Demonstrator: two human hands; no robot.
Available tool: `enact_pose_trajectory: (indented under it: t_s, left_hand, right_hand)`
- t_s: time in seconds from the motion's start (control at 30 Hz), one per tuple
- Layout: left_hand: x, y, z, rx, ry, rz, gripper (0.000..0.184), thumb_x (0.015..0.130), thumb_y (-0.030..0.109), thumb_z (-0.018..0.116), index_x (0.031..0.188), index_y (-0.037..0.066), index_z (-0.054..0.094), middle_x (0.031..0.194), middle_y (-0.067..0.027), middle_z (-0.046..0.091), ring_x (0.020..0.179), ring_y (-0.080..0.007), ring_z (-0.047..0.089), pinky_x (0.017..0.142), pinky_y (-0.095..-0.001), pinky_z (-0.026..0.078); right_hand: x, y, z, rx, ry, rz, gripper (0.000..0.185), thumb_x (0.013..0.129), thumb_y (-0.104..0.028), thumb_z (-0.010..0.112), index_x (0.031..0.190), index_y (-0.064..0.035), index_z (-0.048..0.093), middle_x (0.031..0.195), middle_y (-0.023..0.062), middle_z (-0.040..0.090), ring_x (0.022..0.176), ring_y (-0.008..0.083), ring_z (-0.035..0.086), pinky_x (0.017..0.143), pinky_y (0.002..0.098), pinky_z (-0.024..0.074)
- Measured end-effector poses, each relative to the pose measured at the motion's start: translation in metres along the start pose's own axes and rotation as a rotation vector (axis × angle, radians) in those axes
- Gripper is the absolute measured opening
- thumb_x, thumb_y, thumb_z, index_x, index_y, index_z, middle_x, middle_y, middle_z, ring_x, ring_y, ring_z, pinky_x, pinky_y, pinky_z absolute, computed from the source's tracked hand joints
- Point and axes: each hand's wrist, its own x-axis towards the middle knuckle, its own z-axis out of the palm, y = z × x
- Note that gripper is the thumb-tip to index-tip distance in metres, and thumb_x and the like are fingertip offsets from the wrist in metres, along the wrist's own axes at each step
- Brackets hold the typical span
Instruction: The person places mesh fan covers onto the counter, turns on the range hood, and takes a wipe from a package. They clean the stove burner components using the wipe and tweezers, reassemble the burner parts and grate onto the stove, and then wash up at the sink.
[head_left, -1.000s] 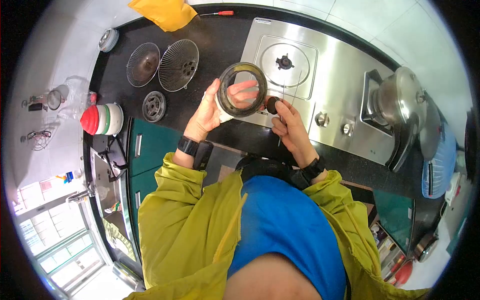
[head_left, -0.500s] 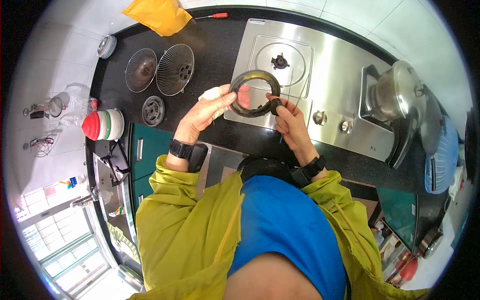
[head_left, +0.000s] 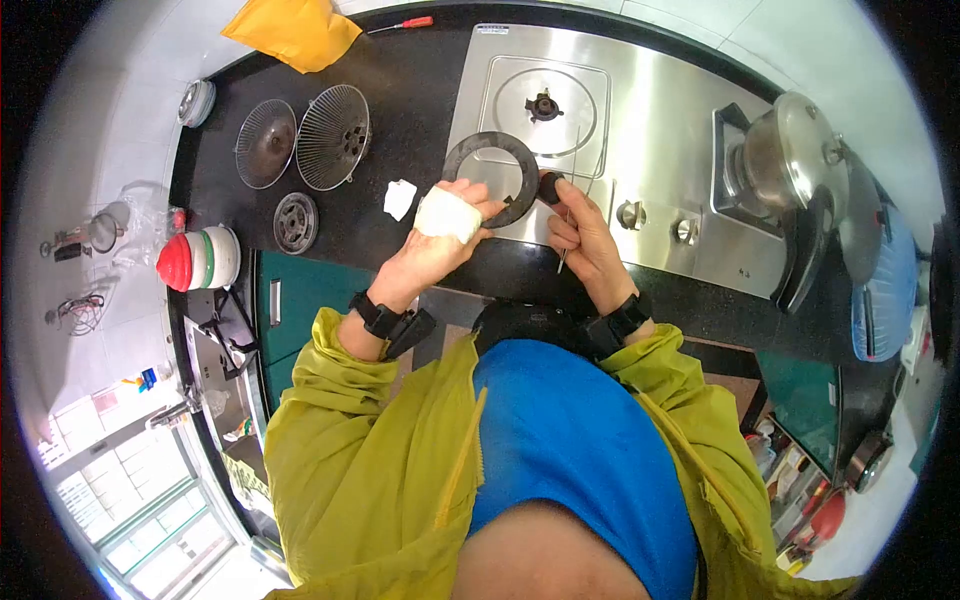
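Observation:
My left hand grips a dark burner ring at its lower edge, above the front left of the steel gas stove. Across the back of that hand lies a white patch, either cloth or a dressing. My right hand is closed on a small black rounded piece close to the ring's right side. A thin metal rod sticks out below these fingers; I cannot tell if it belongs to the black piece. Behind the ring, the bare left burner shows in its recess.
Left on the black counter are two wire baskets, a round burner part and a crumpled white tissue. A yellow bag and red screwdriver lie behind. A steel pot stands on the right burner.
My left hand has turned over, flipping the ring from its brassy face to a dark one and bringing the white patch into view. The tissue on the counter now shows.

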Motion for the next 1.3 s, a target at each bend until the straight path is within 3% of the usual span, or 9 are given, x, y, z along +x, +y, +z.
enact_pose_trajectory:
  t_s: [0.23, 0.33, 0.4, 0.43, 0.53, 0.57, 0.87, 1.17, 1.3]
  left_hand:
    - [0.006, 0.004, -0.006, 0.062, -0.078, -0.036, 0.047, 0.07, 0.007, 0.079, 0.115, 0.009, 0.067, 0.095, -0.0103, 0.06, 0.092, -0.0341, 0.058, 0.083, -0.0429, 0.046]
    - [0.013, 0.005, -0.01, -0.173, 0.062, -0.078, 0.041, 0.08, 0.009, 0.077, 0.12, 0.006, 0.066, 0.099, -0.0083, 0.066, 0.094, -0.0287, 0.063, 0.088, -0.0395, 0.049]
    - [0.026, 0.005, -0.018, -0.931, 0.006, -0.65, 0.022, 0.093, 0.012, 0.068, 0.114, 0.004, 0.068, 0.101, -0.0081, 0.071, 0.093, -0.0225, 0.067, 0.09, -0.0368, 0.051]
    - [0.026, 0.001, -0.015, -1.079, 0.092, -0.62, 0.026, 0.1, 0.019, 0.063, 0.12, 0.002, 0.065, 0.105, -0.0087, 0.073, 0.094, -0.0158, 0.068, 0.087, -0.031, 0.052]
    - [0.028, -0.016, 0.002, -1.266, 0.232, -0.631, 0.033, 0.101, 0.019, 0.061, 0.129, 0.001, 0.057, 0.106, -0.0109, 0.073, 0.096, -0.0164, 0.068, 0.087, -0.0315, 0.051]
    - [0.03, -0.02, 0.004, -1.262, 0.229, -0.68, 0.038, 0.102, 0.018, 0.058, 0.136, 0.003, 0.049, 0.109, -0.0122, 0.073, 0.097, -0.0163, 0.068, 0.087, -0.031, 0.05]
    - [0.022, -0.034, 0.014, -1.172, 0.147, -0.749, 0.039, 0.102, 0.02, 0.058, 0.135, 0.003, 0.048, 0.118, -0.0111, 0.07, 0.098, -0.0152, 0.068, 0.082, -0.0294, 0.049]
    - [-0.074, -0.052, 0.021, -1.323, 0.283, -0.981, 0.03, 0.101, 0.015, 0.058, 0.128, 0.003, 0.059, 0.107, -0.0041, 0.07, 0.091, -0.0131, 0.068, 0.078, -0.0281, 0.051]
    - [-0.113, -0.06, 0.004, -1.104, 0.201, -1.037, 0.029, 0.099, 0.018, 0.063, 0.123, 0.002, 0.065, 0.105, -0.0046, 0.071, 0.091, -0.0132, 0.068, 0.08, -0.0281, 0.053]
  right_hand:
    - [0.005, 0.0, 0.0, 0.009, -0.039, -0.025, 0.034, 0.099, -0.029, 0.065, 0.124, -0.0059, 0.062, 0.103, -0.0039, 0.064, 0.052, 0.0007, 0.03, 0.044, 0.0168, 0.0241]
    - [0.013, 0.0, -0.005, 0.095, -0.013, -0.031, 0.036, 0.099, -0.03, 0.065, 0.125, -0.0058, 0.062, 0.106, -0.0033, 0.064, 0.053, 0.0009, 0.03, 0.044, 0.0167, 0.0244]
    - [0.015, -0.003, -0.006, 0.049, 0.004, -0.049, 0.037, 0.098, -0.031, 0.066, 0.125, -0.0056, 0.061, 0.106, -0.0028, 0.063, 0.053, 0.0011, 0.03, 0.045, 0.0169, 0.025]
    - [0.015, -0.005, -0.008, 0.051, 0.007, -0.056, 0.037, 0.098, -0.031, 0.066, 0.125, -0.0056, 0.061, 0.106, -0.0028, 0.063, 0.053, 0.0011, 0.03, 0.045, 0.0169, 0.025]
    - [0.013, -0.005, -0.012, 0.017, 0.011, -0.089, 0.034, 0.101, -0.03, 0.062, 0.122, -0.0034, 0.062, 0.096, -0.0029, 0.064, 0.052, 0.0008, 0.031, 0.044, 0.0159, 0.0264]
    - [0.011, -0.006, -0.013, -0.022, 0.043, -0.114, 0.035, 0.101, -0.031, 0.063, 0.122, -0.0031, 0.062, 0.096, -0.0034, 0.064, 0.052, 0.001, 0.031, 0.044, 0.0161, 0.0264]
    - [0.009, -0.003, -0.018, -0.154, 0.107, -0.207, 0.038, 0.096, -0.025, 0.069, 0.125, -0.0018, 0.063, 0.083, -0.0079, 0.054, 0.051, 0.0001, 0.034, 0.044, 0.018, 0.025]
    - [0.004, 0.022, 0.034, -0.583, -0.104, 0.056, 0.029, 0.091, -0.011, 0.065, 0.119, -0.0015, 0.067, 0.074, -0.0088, 0.054, 0.052, -0.0015, 0.034, 0.046, 0.0174, 0.0239]
    - [0.008, 0.051, 0.05, -0.564, -0.224, 0.097, 0.032, 0.086, -0.007, 0.07, 0.117, -0.0005, 0.066, 0.089, -0.0036, 0.063, 0.056, -0.0002, 0.04, 0.049, 0.0177, 0.0278]
